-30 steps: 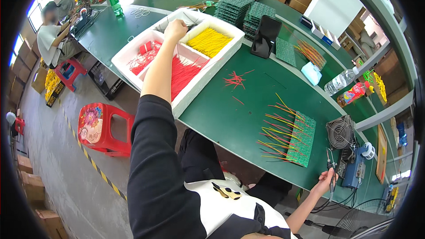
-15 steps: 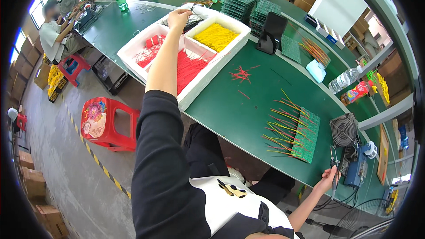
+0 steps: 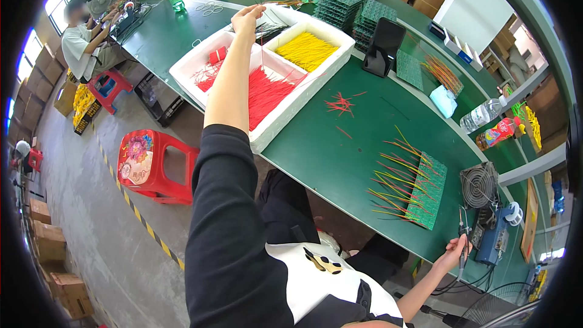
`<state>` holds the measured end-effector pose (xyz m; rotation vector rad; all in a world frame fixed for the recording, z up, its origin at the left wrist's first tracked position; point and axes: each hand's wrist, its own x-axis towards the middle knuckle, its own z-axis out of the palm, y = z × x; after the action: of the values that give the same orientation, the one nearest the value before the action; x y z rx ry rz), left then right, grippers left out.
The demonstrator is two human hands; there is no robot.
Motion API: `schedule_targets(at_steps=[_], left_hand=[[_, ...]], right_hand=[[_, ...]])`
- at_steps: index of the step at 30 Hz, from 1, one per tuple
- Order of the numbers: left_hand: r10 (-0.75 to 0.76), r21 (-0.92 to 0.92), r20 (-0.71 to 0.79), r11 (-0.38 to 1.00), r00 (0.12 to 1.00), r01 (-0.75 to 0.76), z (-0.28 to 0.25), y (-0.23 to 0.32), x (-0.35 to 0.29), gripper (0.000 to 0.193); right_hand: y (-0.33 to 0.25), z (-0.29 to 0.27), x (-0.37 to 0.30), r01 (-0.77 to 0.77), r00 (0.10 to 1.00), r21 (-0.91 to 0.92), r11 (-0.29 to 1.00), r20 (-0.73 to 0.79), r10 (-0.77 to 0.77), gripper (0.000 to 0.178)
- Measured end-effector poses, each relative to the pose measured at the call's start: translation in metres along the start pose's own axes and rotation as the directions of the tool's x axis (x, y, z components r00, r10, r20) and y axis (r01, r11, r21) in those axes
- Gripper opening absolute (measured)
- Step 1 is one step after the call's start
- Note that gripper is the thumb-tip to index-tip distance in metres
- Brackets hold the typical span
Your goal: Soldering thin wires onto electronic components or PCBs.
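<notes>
My left hand [image 3: 246, 19] reaches over the far side of a white foam box [image 3: 284, 126], fingers pinched on thin wire whose ends barely show above them. Under and beside it lie black wires [image 3: 271, 30]. Other compartments hold yellow wires [image 3: 306, 51] and red wires [image 3: 267, 94]. At the lower right, my right hand [image 3: 452, 252] grips a soldering iron [image 3: 463, 237], its tip pointing away from me. To the left of that hand, a green circuit board [image 3: 430, 191] lies on the bench with red and yellow wires [image 3: 398, 176] sticking out from its left side.
Loose red wires [image 3: 340, 105] lie on the green bench [image 3: 328, 161]. Farther back stand stacked circuit boards [image 3: 340, 6], a phone [image 3: 385, 47] and bottles [image 3: 483, 113]. A small fan [image 3: 478, 186] and blue soldering station [image 3: 493, 237] are at right. A red stool [image 3: 159, 167] and seated co-worker [image 3: 82, 42] are left.
The view has shifted slightly, so the bench appears farther right and lower. My left hand stays over the black wires, with fewer strands showing at its fingers. My right hand keeps the soldering iron.
</notes>
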<state>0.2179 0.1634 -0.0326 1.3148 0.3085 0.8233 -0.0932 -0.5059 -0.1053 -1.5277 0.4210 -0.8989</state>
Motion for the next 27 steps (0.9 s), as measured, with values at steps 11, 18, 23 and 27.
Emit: schedule_targets(at_steps=[11,18,23,27], left_hand=[[0.398,0.594,-0.012,0.74,0.917,-0.314,-0.003,-0.005,0.019,0.025],[-0.034,0.939,0.334,0.102,0.942,-0.329,-0.006,-0.005,-0.012,0.025],[-0.089,0.926,0.361,0.15,0.928,-0.346,-0.011,-0.007,-0.005,0.025],[0.041,0.926,0.271,0.261,0.962,-0.272,-0.012,-0.013,0.0,0.023]], right_hand=[[-0.002,0.005,-0.001,0.002,1.0,0.006,1.0,0.018,-0.002,0.017],[-0.002,0.004,-0.001,0.0,1.0,-0.013,1.0,0.003,0.0,0.017],[-0.003,0.006,-0.002,-0.006,1.0,-0.033,0.999,-0.004,0.006,0.017],[-0.003,0.004,-0.001,-0.016,1.0,-0.031,0.999,0.01,0.016,0.018]])
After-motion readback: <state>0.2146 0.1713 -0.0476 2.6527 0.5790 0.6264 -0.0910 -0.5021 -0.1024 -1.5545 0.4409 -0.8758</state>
